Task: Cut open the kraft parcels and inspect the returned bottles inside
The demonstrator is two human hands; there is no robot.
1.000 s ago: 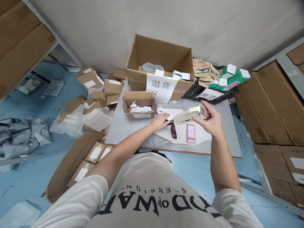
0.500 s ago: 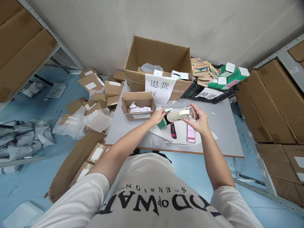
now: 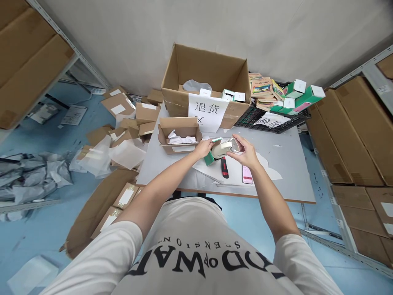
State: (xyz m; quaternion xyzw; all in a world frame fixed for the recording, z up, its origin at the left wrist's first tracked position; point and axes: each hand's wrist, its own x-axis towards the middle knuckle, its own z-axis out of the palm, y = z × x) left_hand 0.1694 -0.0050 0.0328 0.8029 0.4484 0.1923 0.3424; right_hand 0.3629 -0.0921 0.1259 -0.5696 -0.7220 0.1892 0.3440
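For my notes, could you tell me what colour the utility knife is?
Utility knife: red and black, head view.

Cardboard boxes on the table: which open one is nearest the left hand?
The small open box holding crumpled white paper, just beside the left hand. The big box with the paper sign stands farther back, against the wall.

The pale bottle (image 3: 221,149), held high at right of centre a second ago, is now brought left and down by the right hand (image 3: 245,153). Its end is now met by the green box (image 3: 211,155), which is lifted off the table by the left hand (image 3: 204,147).
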